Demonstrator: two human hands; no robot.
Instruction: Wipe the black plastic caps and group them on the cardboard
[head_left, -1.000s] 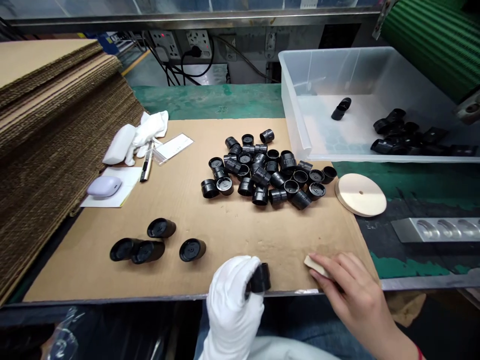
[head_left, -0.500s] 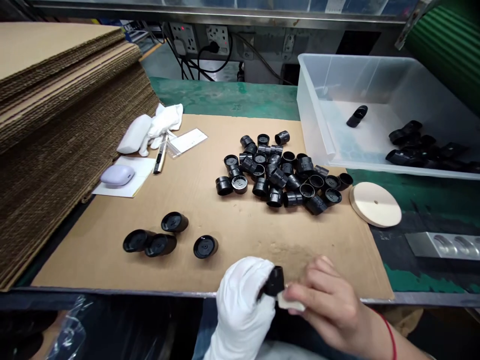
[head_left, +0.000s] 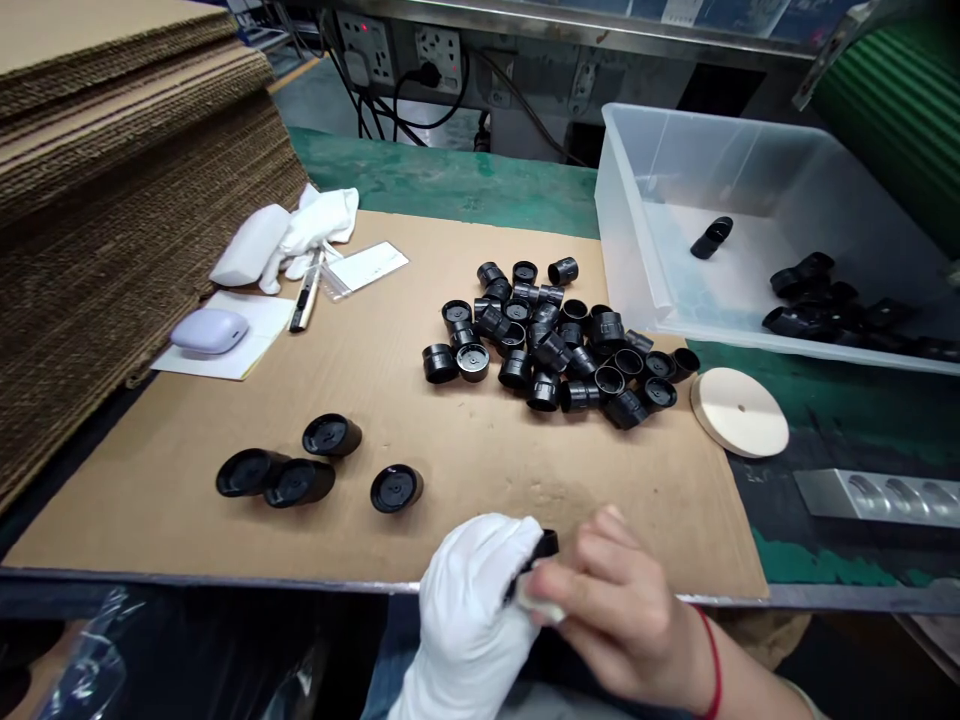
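The left hand, in a white fabric glove, was curled closely around a short black plastic cylinder, with only the upper part of it showing between fingers and thumb. The cylinder was held above the near edge of a flat brown cardboard sheet, at about one o'clock from the glove. At three o'clock, the bare right hand, with a red cord around its wrist, pinched a small off-white pad narrowly between thumb and fingers. The pad lay close against the gloved hand and the cylinder; blur and the fingers hid whether it touched the black surface.

Out at ten o'clock from the glove, four round black plastic caps sat on the sheet, three grouped and one apart. A loose pile of short black plastic fittings lay towards one o'clock. Just beyond it, between one and two o'clock, stood a translucent plastic tray holding more black pieces. A pale round disc lay at two o'clock.
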